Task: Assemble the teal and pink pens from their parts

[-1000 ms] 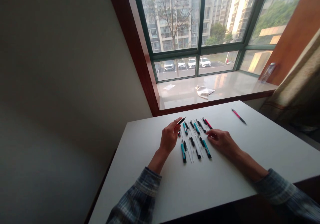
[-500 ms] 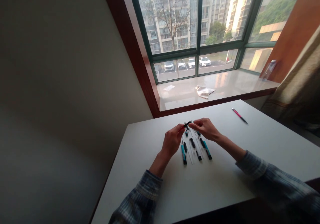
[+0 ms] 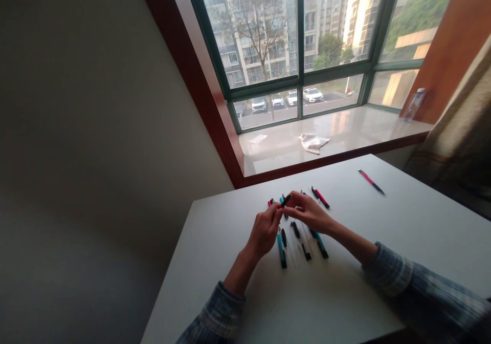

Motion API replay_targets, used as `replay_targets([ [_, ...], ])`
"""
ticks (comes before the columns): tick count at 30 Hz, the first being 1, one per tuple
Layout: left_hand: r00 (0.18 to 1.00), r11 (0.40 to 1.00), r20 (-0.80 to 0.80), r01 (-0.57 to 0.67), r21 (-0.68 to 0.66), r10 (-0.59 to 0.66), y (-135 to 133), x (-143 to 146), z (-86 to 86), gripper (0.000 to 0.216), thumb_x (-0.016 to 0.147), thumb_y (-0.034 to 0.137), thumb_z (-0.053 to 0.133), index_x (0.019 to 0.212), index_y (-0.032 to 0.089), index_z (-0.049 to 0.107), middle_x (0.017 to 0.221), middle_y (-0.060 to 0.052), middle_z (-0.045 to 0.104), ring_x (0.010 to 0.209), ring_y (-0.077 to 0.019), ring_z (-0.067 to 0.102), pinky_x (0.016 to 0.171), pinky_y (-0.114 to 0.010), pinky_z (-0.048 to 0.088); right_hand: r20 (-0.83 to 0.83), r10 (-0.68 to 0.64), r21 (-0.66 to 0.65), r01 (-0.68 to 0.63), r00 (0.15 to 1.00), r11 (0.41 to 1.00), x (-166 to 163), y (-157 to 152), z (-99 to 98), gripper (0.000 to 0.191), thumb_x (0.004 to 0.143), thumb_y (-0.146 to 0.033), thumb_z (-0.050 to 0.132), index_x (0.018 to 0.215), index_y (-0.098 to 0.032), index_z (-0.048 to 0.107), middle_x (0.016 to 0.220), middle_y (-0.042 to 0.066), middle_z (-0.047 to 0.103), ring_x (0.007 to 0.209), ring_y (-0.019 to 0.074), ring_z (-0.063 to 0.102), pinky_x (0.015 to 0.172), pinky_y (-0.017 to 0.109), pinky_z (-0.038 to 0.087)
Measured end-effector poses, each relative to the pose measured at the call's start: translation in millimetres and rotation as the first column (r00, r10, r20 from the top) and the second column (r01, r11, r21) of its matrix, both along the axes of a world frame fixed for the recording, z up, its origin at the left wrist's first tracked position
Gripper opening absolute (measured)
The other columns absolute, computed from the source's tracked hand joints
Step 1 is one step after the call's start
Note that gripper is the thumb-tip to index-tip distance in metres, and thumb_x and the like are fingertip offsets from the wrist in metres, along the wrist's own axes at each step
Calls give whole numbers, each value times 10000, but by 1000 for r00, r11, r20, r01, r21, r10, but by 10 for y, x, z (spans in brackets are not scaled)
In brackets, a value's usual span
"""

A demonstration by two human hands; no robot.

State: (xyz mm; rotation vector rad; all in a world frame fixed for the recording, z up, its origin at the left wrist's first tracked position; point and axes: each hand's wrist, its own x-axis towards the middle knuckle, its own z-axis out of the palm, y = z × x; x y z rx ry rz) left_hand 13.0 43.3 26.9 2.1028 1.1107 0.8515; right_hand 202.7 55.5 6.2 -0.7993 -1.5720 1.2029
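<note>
Both hands meet above the white table: the left hand pinches a red-and-black pen; the right hand's fingers crowd its black end, their grip unclear. A loose pinch could drop it, scattering the pen parts on the table. Beyond the table, a window sill bears a crumpled cloth and clear bottle.
</note>
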Motion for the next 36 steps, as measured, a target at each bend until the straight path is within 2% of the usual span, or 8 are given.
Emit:
replay_targets([
  [4,1000,1000,-10,-2,-5,2,4,-8,18,361,1046,468,397,925,202,609,668,31,532,589,-128,473,590,-245,367,-23,-71,15,71,997,997,-32,-13,-7,376,873,-554,715,875,-185,643,824,23,652,781,174,625,699,304,541],
  [10,999,998,46,16,-55,-14,20,-3,-24,376,1036,474,406,970,189,642,697,16,559,612,-131,522,592,-243,403,-62,-58,27,59,996,998,-11,-6,16,358,878,-471,737,1114,-202,713,976,56,703,882,194,669,765,330,581],
  [16,995,992,77,66,-109,-58,19,15,-94,390,1022,494,437,982,168,649,687,17,555,570,-109,468,556,-232,380,-221,19,-79,-37,975,996,-8,9,-12,716,827,-389,802,1457,-242,493,1055,68,729,906,195,701,798,360,602],
  [22,986,985,162,64,-160,-38,32,14,-141,365,1029,484,447,932,169,602,633,39,488,560,-103,427,563,-236,354,-265,-44,-113,14,963,993,10,64,-64,656,760,-337,863,1347,-199,605,915,37,740,838,195,709,831,392,588],
  [26,968,972,248,89,-217,-34,29,29,-151,374,1028,496,445,914,167,583,655,20,543,567,-112,454,562,-246,367,-343,2,-151,-57,939,987,33,63,-30,791,731,-302,882,1438,-244,533,1052,60,755,913,208,713,842,396,584],
  [30,956,968,289,115,-225,-47,30,47,-155,365,1021,491,468,906,163,581,690,3,586,588,-116,474,576,-252,379,-308,-1,-109,-34,951,993,40,43,11,632,782,-337,843,1359,-219,612,966,56,761,886,205,714,862,402,576],
  [33,940,964,335,139,-228,-56,24,62,-155,365,1021,488,471,901,162,581,735,-9,598,616,-121,493,586,-256,390,-320,25,-89,-56,947,994,42,35,23,676,802,-335,828,1420,-257,563,1108,76,745,999,219,702,913,412,565],
  [36,937,962,344,148,-231,-61,16,75,-157,374,1017,493,477,879,160,576,739,-17,612,614,-123,496,583,-261,393,-259,-14,-58,-1,966,998,50,35,26,620,792,-324,838,1364,-244,613,1044,58,740,976,210,698,929,405,558],
])
